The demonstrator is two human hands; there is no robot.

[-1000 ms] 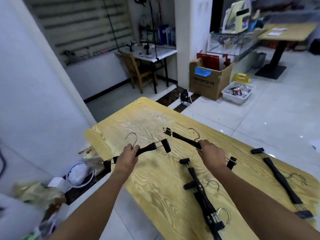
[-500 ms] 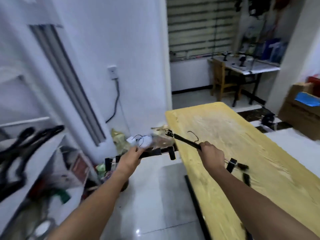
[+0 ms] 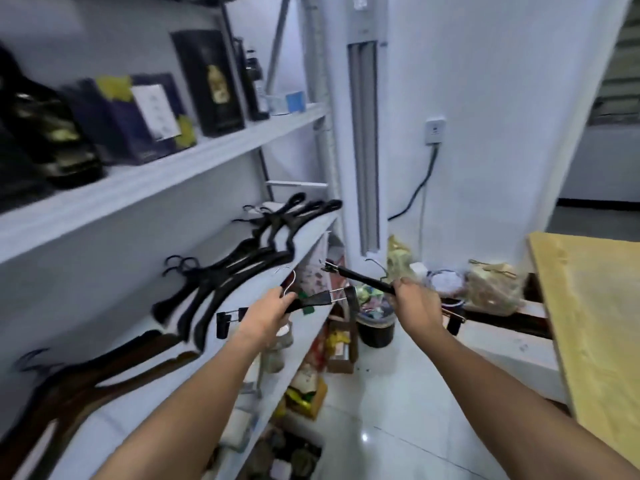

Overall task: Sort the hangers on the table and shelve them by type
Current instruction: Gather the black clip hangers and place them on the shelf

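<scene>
View swung from table (image 3: 588, 306) to shelf (image 3: 242, 306); both clip hangers carried off table toward it.

Motion blur smears the dark boxes (image 3: 145, 116) on the upper shelf; labels unreadable. The brown hangers (image 3: 86, 386) run off the left edge. The right hand (image 3: 417, 301) covers its clip hanger (image 3: 360, 277) mid-bar. The yellow table (image 3: 588, 323) is cropped right.

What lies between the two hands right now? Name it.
In the head view, between the left hand and right hand lie the left clip hanger's end clip and, lower behind, a black bin.
</scene>
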